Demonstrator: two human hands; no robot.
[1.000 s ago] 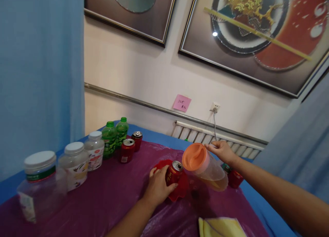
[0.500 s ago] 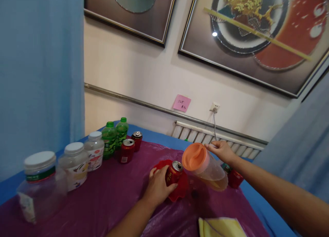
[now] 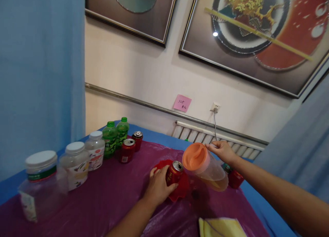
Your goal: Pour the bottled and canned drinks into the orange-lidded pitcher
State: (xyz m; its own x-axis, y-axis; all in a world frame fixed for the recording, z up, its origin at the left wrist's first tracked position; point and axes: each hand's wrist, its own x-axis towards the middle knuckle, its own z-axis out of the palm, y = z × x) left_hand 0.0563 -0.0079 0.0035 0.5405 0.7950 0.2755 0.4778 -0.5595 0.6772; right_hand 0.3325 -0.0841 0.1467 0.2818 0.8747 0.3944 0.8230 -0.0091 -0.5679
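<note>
My left hand [image 3: 159, 185] is wrapped round a red drink can [image 3: 174, 172], its opened top facing up. The can is over a red dish with a wavy rim [image 3: 183, 190]. My right hand [image 3: 223, 151] grips the handle side of a clear pitcher [image 3: 205, 168] with an orange lid. The pitcher is tilted, lid toward the can, with some yellowish liquid low inside. Its lid is close to the can's top; whether liquid flows between them I cannot make out.
Clear jars with white lids [image 3: 41, 161], green bottles [image 3: 109, 137] and two red cans [image 3: 128, 150] line the left. Another red can [image 3: 235, 178] stands behind the pitcher. A folded yellow cloth [image 3: 221, 227] lies in front on the purple sheet [image 3: 108, 192].
</note>
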